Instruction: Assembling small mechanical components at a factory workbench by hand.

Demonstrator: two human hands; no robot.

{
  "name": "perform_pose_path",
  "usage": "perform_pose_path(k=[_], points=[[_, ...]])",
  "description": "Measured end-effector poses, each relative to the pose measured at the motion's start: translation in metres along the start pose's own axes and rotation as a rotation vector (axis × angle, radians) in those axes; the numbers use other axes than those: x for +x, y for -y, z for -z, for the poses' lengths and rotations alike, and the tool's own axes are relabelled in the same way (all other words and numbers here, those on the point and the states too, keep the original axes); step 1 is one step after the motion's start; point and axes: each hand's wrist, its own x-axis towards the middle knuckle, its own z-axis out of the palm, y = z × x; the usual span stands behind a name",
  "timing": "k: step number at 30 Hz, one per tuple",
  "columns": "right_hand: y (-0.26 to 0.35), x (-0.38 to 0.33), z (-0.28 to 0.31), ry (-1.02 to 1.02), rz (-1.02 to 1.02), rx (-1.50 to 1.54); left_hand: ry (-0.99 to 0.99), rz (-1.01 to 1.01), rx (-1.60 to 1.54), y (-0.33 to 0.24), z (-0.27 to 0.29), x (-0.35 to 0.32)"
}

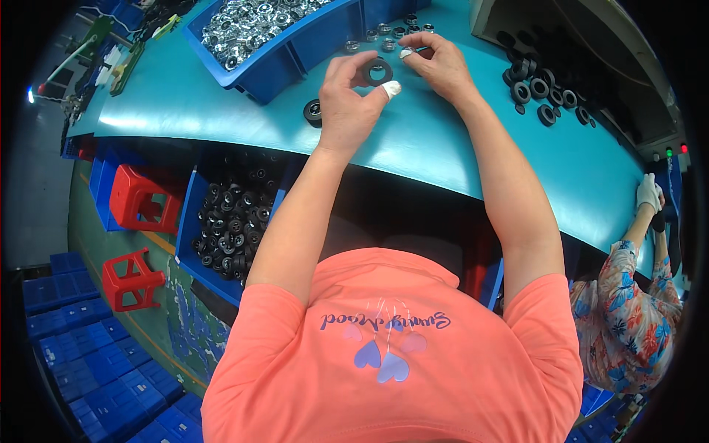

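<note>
My left hand (348,103) grips a black rubber ring (378,83) between thumb and fingers, its hole facing up toward me. A white covering wraps that thumb's tip. To the right, my right hand (443,68) pinches a small shiny metal hub, mostly hidden by the fingertips; white shows at its thumb tip too. Several loose silver hubs (351,46) stand on the table just beyond my hands. Beside my left wrist, a black wheel with a shiny centre (313,113) lies on the table.
A blue bin (277,63) heaped with silver hubs stands at the far left of the teal table (199,118). Black rings (539,88) lie scattered at the right. Below the table edge, another blue bin holds black wheels (233,229). Red stools (133,279) stand left; a gloved co-worker's hand (648,193) is at right.
</note>
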Motion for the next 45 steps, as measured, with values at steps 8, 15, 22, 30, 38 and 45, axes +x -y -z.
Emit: perform_pose_path(k=[8,15,22,30,38,45], points=[[0.009,-0.006,0.003,0.122,0.014,0.315,-0.012,-0.034,0.057,0.001,0.001,-0.002],[0.015,-0.008,0.01,0.25,0.033,0.542,-0.01,-0.014,0.055,-0.006,0.002,-0.001],[0.02,-0.014,0.007,0.406,-0.063,0.553,0.02,0.006,-0.123,-0.002,0.001,-0.001],[0.019,-0.013,0.009,0.424,-0.137,0.629,0.119,0.137,-0.467,0.003,0.008,0.0],[0.032,-0.016,0.023,0.345,-0.021,0.669,0.047,0.212,-0.465,-0.001,0.01,-0.001],[0.032,-0.014,0.017,0.299,0.067,0.592,0.01,0.203,-0.404,0.003,0.008,-0.001]])
